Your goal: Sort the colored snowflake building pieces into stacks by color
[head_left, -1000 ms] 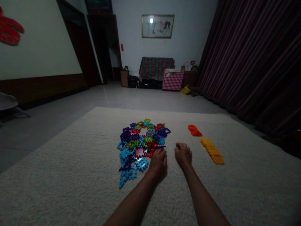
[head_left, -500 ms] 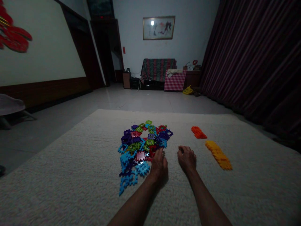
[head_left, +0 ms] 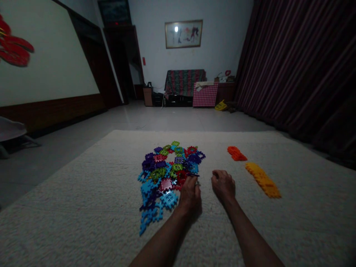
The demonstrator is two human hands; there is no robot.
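Left hand (head_left: 190, 195) is pinching a purple interlocking tile (head_left: 194, 175), fingers nearly closed; mixed-colour tile pile (head_left: 167, 184) is lying just left. Right hand (head_left: 224, 186) is resting half-curled, contents unclear; yellow tiles (head_left: 263, 180) lying rightward.

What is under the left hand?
Beside the left hand, the pale mat shows, and a dark purple piece shows at its fingertips. Whatever lies directly beneath the hand is covered.

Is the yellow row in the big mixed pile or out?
Out: the yellow row lies apart from the pile, right of the right hand.
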